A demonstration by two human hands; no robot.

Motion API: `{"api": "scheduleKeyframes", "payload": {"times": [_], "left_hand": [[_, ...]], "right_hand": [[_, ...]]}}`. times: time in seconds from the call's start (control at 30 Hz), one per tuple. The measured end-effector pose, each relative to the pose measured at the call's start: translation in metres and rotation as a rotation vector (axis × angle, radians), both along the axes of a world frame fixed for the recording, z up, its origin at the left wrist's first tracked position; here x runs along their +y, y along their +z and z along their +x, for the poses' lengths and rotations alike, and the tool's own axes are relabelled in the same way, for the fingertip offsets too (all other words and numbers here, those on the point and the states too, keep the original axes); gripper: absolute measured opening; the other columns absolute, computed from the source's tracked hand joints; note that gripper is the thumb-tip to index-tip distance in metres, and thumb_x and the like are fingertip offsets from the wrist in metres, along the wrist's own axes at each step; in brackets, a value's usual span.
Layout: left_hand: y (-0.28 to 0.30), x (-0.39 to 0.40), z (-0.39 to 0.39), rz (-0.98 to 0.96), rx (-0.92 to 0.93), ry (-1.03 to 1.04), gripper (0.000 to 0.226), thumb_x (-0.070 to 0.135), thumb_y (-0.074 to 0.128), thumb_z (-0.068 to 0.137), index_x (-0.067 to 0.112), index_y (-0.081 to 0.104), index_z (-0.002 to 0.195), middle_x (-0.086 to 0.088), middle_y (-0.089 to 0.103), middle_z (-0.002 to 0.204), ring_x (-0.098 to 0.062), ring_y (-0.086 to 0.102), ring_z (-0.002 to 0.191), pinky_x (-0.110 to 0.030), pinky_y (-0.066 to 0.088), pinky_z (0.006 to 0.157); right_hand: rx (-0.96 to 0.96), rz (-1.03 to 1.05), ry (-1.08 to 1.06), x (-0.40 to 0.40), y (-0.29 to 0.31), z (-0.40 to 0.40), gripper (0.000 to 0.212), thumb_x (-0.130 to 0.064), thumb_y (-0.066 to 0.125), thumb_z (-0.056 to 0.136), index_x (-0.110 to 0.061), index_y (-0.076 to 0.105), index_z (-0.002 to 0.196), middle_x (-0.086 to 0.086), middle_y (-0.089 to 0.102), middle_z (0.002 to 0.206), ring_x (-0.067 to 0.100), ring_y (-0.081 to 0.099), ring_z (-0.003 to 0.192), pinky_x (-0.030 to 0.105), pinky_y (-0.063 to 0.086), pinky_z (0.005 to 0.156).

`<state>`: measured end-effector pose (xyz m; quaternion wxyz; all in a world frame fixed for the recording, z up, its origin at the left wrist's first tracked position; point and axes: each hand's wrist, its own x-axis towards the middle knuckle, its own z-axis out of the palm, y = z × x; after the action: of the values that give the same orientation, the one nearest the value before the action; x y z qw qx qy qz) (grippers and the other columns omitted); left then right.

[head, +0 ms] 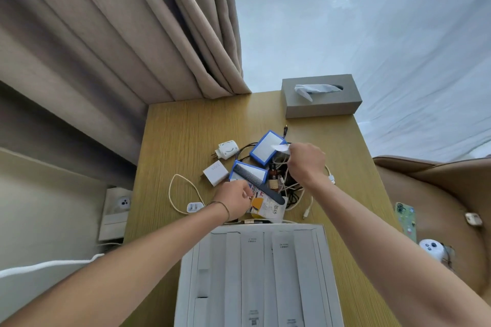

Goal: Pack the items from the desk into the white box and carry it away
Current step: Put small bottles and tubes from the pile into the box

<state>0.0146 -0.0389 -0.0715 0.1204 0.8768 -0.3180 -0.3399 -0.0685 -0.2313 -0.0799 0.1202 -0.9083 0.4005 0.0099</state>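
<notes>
Wooden desk [186,141], mid-surface clutter: left hand [235,200] pinches a snack packet [268,208], right hand [305,160] fingers clamped on white paper [279,147].

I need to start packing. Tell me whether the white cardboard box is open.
Open: white cardboard box shows its inner flaps and panels, no lid covering it.

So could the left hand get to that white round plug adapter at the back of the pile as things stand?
Probably yes. The white round adapter lies in the open on the desk, beyond the left hand, with only the small white box between them. But that hand is pinching a packet now.
</notes>
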Motion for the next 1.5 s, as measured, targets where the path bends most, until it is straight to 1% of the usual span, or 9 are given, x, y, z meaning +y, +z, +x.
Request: {"api": "scheduleKeyframes", "payload": {"times": [0.1, 0.2, 0.37, 0.53, 0.77, 0.97, 1.1, 1.4, 1.5], "left_hand": [[-0.014, -0.004, 0.000, 0.100, -0.055, 0.023, 0.023, 0.022, 0.063, 0.089, 0.023, 0.066, 0.111, -0.003, 0.068, 0.116, -0.020, 0.063, 0.104, -0.034, 0.054, 0.089], [-0.024, -0.015, -0.001, 0.178, -0.116, 0.001, 0.036, 0.044, 0.066, 0.089, 0.021, 0.062, 0.115, -0.003, 0.066, 0.116, -0.021, 0.063, 0.102, -0.030, 0.052, 0.076], [-0.031, -0.031, -0.007, 0.277, -0.210, -0.033, 0.053, 0.071, 0.065, 0.072, 0.025, 0.051, 0.092, 0.001, 0.064, 0.099, -0.020, 0.062, 0.094, -0.030, 0.043, 0.069], [-0.034, -0.039, -0.012, 0.286, -0.201, 0.026, 0.065, 0.083, 0.067, 0.057, 0.027, 0.056, 0.086, 0.002, 0.063, 0.091, -0.018, 0.060, 0.086, -0.029, 0.043, 0.067], [-0.035, -0.033, -0.007, 0.051, 0.052, 0.155, 0.036, 0.051, 0.078, 0.075, 0.023, 0.054, 0.072, 0.003, 0.057, 0.071, -0.014, 0.050, 0.066, -0.028, 0.040, 0.059], [-0.022, -0.019, -0.006, -0.272, 0.249, 0.292, 0.030, 0.024, 0.079, 0.080, 0.019, 0.052, 0.069, -0.002, 0.059, 0.068, -0.016, 0.051, 0.064, -0.033, 0.047, 0.065], [-0.007, -0.003, -0.003, -0.423, 0.256, 0.373, 0.028, 0.019, 0.079, 0.081, 0.016, 0.052, 0.074, -0.012, 0.060, 0.071, -0.020, 0.051, 0.066, -0.035, 0.048, 0.068], [0.028, 0.037, 0.008, -0.638, 0.341, 0.679, 0.023, 0.011, 0.070, 0.089, 0.018, 0.057, 0.107, -0.017, 0.066, 0.095, -0.027, 0.066, 0.078, -0.048, 0.061, 0.074], [0.036, 0.052, 0.004, -0.729, 0.529, 0.755, 0.027, 0.008, 0.070, 0.090, 0.019, 0.058, 0.111, -0.011, 0.068, 0.095, -0.015, 0.071, 0.069, -0.032, 0.061, 0.057]], "right_hand": [[-0.180, 0.045, -0.052, -0.004, 0.002, -0.008, 0.024, -0.008, 0.051, 0.089, -0.012, 0.067, 0.073, 0.003, 0.059, 0.062, 0.025, 0.048, 0.057, 0.028, 0.021, 0.046], [-0.411, 0.167, -0.136, -0.005, 0.010, -0.017, 0.020, -0.021, 0.058, 0.098, -0.015, 0.073, 0.086, -0.005, 0.066, 0.073, 0.017, 0.055, 0.064, 0.023, 0.032, 0.049], [-0.697, 0.480, -0.336, 0.000, 0.031, -0.027, 0.014, -0.027, 0.062, 0.098, -0.016, 0.060, 0.090, -0.004, 0.066, 0.079, 0.013, 0.062, 0.070, 0.038, 0.051, 0.061], [-0.915, 0.879, -0.575, 0.011, 0.053, -0.039, 0.009, -0.023, 0.055, 0.102, -0.019, 0.054, 0.093, 0.005, 0.069, 0.095, 0.018, 0.072, 0.086, 0.039, 0.064, 0.069], [-0.911, 1.128, -0.703, 0.028, 0.062, -0.057, 0.005, -0.023, 0.058, 0.100, -0.021, 0.059, 0.106, 0.006, 0.072, 0.103, 0.016, 0.073, 0.083, 0.045, 0.062, 0.078], [-0.885, 1.337, -0.572, 0.049, 0.071, -0.080, 0.046, 0.001, 0.075, 0.084, -0.023, 0.059, 0.120, 0.006, 0.074, 0.113, 0.019, 0.076, 0.088, 0.035, 0.061, 0.065], [-0.802, 1.385, -0.450, 0.070, 0.075, -0.096, 0.038, 0.006, 0.074, 0.080, -0.013, 0.070, 0.113, 0.006, 0.079, 0.104, 0.022, 0.077, 0.087, 0.033, 0.062, 0.066], [-0.495, 1.228, -0.347, 0.122, 0.071, -0.120, 0.045, 0.013, 0.078, 0.070, -0.010, 0.065, 0.107, 0.008, 0.077, 0.101, 0.028, 0.073, 0.100, 0.045, 0.062, 0.084], [-0.349, 1.132, -0.257, 0.144, 0.062, -0.125, 0.033, 0.004, 0.079, 0.074, -0.014, 0.070, 0.099, 0.007, 0.079, 0.100, 0.026, 0.074, 0.098, 0.046, 0.058, 0.089]]}}
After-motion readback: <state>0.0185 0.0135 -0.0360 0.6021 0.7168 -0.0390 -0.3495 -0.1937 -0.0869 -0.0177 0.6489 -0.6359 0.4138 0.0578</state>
